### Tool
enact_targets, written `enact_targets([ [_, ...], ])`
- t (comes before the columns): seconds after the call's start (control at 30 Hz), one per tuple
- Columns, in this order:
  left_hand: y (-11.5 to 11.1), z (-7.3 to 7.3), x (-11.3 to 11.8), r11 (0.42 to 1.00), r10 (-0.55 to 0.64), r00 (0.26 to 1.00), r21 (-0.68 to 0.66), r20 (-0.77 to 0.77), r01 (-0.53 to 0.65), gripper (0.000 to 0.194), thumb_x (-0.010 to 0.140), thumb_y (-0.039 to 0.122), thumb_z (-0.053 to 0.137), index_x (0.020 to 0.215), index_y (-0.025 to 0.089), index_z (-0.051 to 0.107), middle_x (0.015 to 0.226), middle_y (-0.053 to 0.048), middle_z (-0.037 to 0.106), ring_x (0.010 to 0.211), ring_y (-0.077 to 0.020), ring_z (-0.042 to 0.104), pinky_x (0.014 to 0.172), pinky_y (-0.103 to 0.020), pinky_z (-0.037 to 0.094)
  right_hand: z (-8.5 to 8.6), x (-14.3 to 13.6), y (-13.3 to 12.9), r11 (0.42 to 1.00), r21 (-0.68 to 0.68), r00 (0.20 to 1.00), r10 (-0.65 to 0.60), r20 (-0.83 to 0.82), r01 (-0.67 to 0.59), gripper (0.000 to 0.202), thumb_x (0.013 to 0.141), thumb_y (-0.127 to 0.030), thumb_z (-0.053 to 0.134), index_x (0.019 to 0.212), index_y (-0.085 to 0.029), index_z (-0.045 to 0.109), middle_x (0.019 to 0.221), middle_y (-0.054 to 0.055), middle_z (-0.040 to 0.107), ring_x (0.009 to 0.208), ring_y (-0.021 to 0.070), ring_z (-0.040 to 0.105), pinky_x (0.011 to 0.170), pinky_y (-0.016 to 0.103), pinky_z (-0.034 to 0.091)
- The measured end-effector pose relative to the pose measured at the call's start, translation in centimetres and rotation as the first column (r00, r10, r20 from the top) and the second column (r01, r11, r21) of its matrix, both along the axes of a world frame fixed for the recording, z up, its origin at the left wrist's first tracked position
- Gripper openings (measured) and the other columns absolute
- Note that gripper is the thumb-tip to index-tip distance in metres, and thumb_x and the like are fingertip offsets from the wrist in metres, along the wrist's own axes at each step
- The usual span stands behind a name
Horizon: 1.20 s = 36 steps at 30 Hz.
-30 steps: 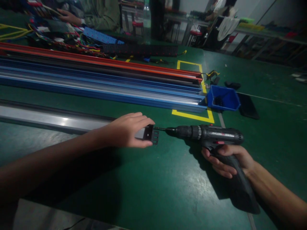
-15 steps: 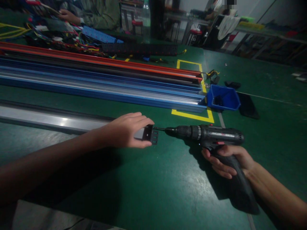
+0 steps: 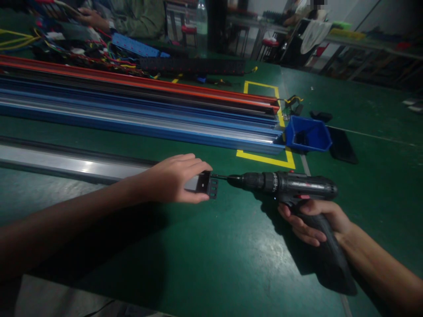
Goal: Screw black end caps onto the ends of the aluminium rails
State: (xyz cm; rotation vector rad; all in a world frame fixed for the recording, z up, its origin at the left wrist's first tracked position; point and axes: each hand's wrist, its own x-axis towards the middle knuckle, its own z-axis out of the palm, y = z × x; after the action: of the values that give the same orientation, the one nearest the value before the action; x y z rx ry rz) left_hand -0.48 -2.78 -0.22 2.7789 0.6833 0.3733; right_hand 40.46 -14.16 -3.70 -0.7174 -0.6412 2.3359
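Observation:
My left hand is closed around the right end of a long silver and black metal profile lying on the green table. At that end sits a black end cap with a slotted tab sticking out to the right, between my thumb and fingers. My right hand grips the handle of a black cordless drill, index finger by the red trigger. The drill points left, and its long bit reaches the upper part of the end cap. The bit's very tip is too small to make out clearly.
Blue profiles and an orange-red profile lie behind. To their right stand a blue bin and a flat black object. Tangled wires lie at the back left, near another person's hand.
My hands, the drill and the profile hold nearly the same positions. At the back left, the other person's hand has shifted slightly.

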Motion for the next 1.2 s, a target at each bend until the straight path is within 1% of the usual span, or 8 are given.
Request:
enact_targets([
  [0.23, 0.06, -0.24, 0.03, 1.0, 0.003, 1.0, 0.011, 0.011, -0.003, 0.052, 0.093, 0.053, 0.072, 0.128, 0.015, 0.065, 0.113, -0.01, 0.074, 0.099, -0.0235, 0.066, 0.09, -0.034, 0.05, 0.0, -0.03, 0.06, 1.0, -0.011, 1.0, 0.01, -0.021, -0.01, 0.028, 0.092, -0.023, 0.065, 0.109, -0.005, 0.078, 0.078, 0.004, 0.069, 0.039, 0.0032, 0.048, 0.048, 0.02, 0.057],
  [0.4, 0.03, 0.03, 0.08, 1.0, -0.004, 1.0, 0.005, 0.0, 0.004, 0.05, 0.094, 0.05, 0.073, 0.128, 0.015, 0.064, 0.114, -0.009, 0.074, 0.099, -0.0228, 0.065, 0.089, -0.033, 0.049, 0.14, -0.12, 0.04, 1.0, -0.006, 1.0, 0.009, -0.024, -0.009, 0.028, 0.093, -0.022, 0.064, 0.11, -0.004, 0.078, 0.079, 0.005, 0.069, 0.04, 0.0033, 0.049, 0.049, 0.02, 0.057],
  [0.73, -0.01, -0.08, -0.02, 1.0, 0.012, 1.0, -0.007, -0.013, -0.013, 0.052, 0.094, 0.052, 0.073, 0.129, 0.016, 0.064, 0.113, -0.009, 0.073, 0.099, -0.0229, 0.065, 0.089, -0.034, 0.049, 0.11, -0.14, -0.01, 1.0, -0.016, 1.0, -0.013, -0.012, 0.012, 0.03, 0.092, -0.02, 0.065, 0.112, -0.003, 0.078, 0.079, 0.006, 0.071, 0.038, 0.0035, 0.049, 0.047, 0.02, 0.057],
  [0.97, 0.06, -0.17, -0.05, 1.0, -0.005, 1.0, 0.006, -0.002, 0.005, 0.053, 0.094, 0.052, 0.073, 0.13, 0.015, 0.063, 0.116, -0.009, 0.073, 0.1, -0.0232, 0.065, 0.091, -0.035, 0.05, 0.13, -0.04, 0.12, 1.0, -0.009, 1.0, 0.0, -0.005, 0.0, 0.03, 0.092, -0.021, 0.063, 0.113, -0.004, 0.078, 0.08, 0.006, 0.07, 0.037, 0.0024, 0.048, 0.047, 0.02, 0.057],
  [1.2, -0.01, -0.07, -0.11, 1.0, 0.003, 1.0, -0.004, 0.002, -0.003, 0.052, 0.094, 0.053, 0.072, 0.129, 0.015, 0.064, 0.113, -0.009, 0.073, 0.099, -0.0233, 0.064, 0.089, -0.034, 0.049, 0.13, -0.07, 0.13, 1.0, 0.01, 1.0, 0.007, -0.004, -0.007, 0.029, 0.093, -0.021, 0.064, 0.113, -0.005, 0.078, 0.081, 0.006, 0.07, 0.038, 0.0028, 0.048, 0.046, 0.019, 0.055],
])
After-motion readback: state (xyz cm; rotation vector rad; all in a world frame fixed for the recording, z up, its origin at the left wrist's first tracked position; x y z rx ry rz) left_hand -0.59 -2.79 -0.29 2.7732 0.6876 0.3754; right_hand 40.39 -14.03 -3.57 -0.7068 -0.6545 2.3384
